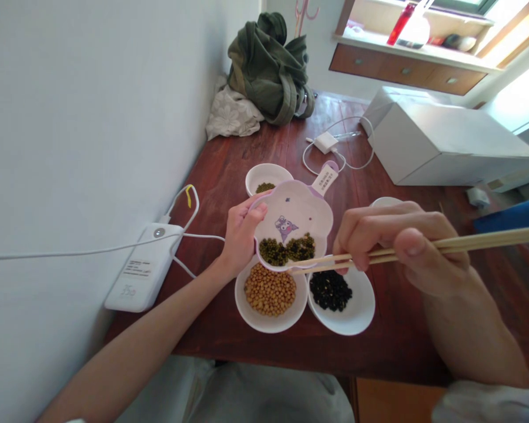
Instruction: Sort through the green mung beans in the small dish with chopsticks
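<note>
Dark reddish wood tops your table (pixel 399 341), which runs along a pale wall (pixel 92 117) to a green bag (pixel 264 73); a white box (pixel 445 138) stands at the right. Your left hand (pixel 241 232) is clamped on the rim of the flower-shaped dish (pixel 309 212), above the bowl of yellow beans (pixel 270 325). Your right hand (pixel 397 247) pinches the chopsticks (pixel 502 237), tips slightly apart at the dish's near edge.

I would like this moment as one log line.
left hand: holds flower-shaped dish | in dish: green beans | right hand: holds chopsticks, tips near dish rim
</note>
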